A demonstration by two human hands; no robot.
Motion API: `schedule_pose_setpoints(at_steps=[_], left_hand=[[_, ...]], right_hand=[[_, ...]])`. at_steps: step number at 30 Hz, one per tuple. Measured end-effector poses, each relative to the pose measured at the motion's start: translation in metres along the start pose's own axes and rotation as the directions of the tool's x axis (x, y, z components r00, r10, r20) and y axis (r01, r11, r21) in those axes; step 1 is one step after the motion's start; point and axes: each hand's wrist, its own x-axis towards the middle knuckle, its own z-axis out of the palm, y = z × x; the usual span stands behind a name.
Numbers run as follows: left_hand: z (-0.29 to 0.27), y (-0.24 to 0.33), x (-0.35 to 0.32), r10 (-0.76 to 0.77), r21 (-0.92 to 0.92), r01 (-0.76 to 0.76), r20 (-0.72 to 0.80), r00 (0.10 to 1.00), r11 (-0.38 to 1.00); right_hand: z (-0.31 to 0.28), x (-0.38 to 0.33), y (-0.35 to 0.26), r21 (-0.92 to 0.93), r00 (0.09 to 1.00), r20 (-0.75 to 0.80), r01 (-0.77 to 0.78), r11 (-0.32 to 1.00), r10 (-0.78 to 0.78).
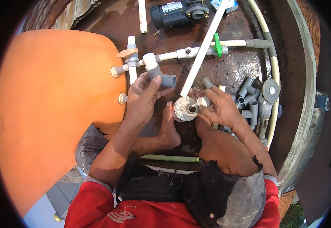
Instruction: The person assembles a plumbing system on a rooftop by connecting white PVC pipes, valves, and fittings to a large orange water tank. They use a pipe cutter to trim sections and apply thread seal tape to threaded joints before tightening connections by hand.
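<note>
In my left hand is a grey pipe elbow, gripped between thumb and fingers. Its open end points right, and a short white pipe piece sits in its upper end. My right hand pinches the pale cap of a round, stained metal can. A thin stem runs from the cap into the can's open neck. The can is between my bare feet. Just beyond it a long white pipe slants up to the right.
A big orange tank fills the left side, joined to a pipe with an orange-handled valve. Farther off are a green-handled valve and a dark pump. Loose grey fittings and an angle grinder lie at the right.
</note>
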Motion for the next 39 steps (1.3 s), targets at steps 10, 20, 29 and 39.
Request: schedule_pose_setpoints(at_steps=[10,20,29,39], left_hand=[[0.000,-0.003,0.003,0.031,-0.019,-0.030,0.049,0.998,0.999],[-0.009,-0.011,0.004,0.069,0.053,-0.074,0.092,0.993,0.996],[0.001,-0.003,-0.005,0.033,0.140,-0.040,0.058,0.998,0.989],[0.009,-0.003,-0.009,0.025,0.135,-0.034,0.064,0.998,0.990]], right_hand=[[-0.010,-0.028,0.007,0.256,0.990,-0.084,-0.089,0.963,0.114],[-0.061,-0.019,0.083,0.674,0.778,-0.404,-0.102,0.732,0.481],[-0.096,0.043,0.134,0.351,0.769,-0.517,-0.212,0.912,0.377],[-0.096,0.091,0.153,0.858,0.702,-0.205,-0.206,0.470,0.682]])
